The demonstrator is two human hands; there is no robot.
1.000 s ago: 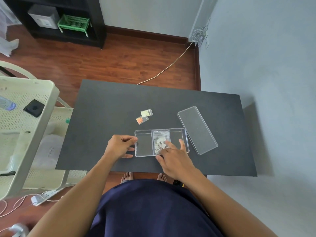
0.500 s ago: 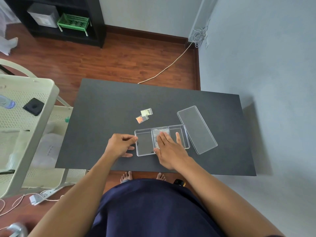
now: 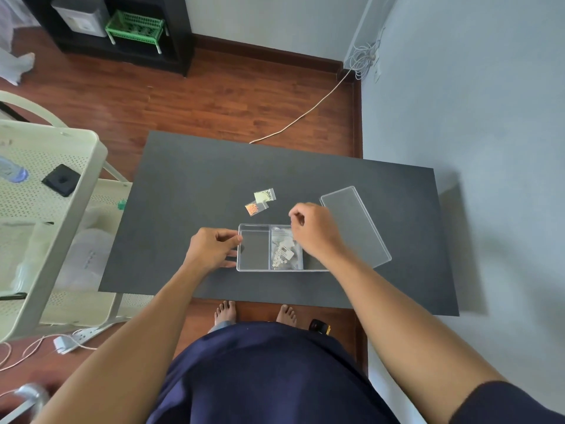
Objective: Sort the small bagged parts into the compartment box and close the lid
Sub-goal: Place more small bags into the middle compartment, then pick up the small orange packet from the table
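Compartment box (image 3: 254, 268) sits on the dark table (image 3: 189, 185), near the front edge, w/ its top open. It's clear plastic & has 3 slots side by side. The lid (image 3: 356, 224) lies flat on the table just to the right of the box, touching or almost touching its far right corner.

How far along: I'd say about 1/3 done. The middle slot holds a clear bag of tiny pale bits (image 3: 282, 254) w/ a small barcode sticker. The left slot looks bare. The right slot is mostly hidden by the right arm, so can't tell what's in it. 2 bags are not sorted yet: the yellowish bag (image 3: 264, 195) & the orange bag (image 3: 255, 207). They lie touching each other on the table, a bit behind the box. Left to do: put those 2 in, then put the lid on.

Left hand (image 3: 211, 250) is at the left end of the box, thumb & fingers curled in and pressed on the wall there, prob. to keep the box from sliding. Right hand (image 3: 315, 232) hangs over the back of the box, above the middle & right slots. Its fingertips are pinched together and nothing shows between them. It looks ready to go for the 2 loose bags.
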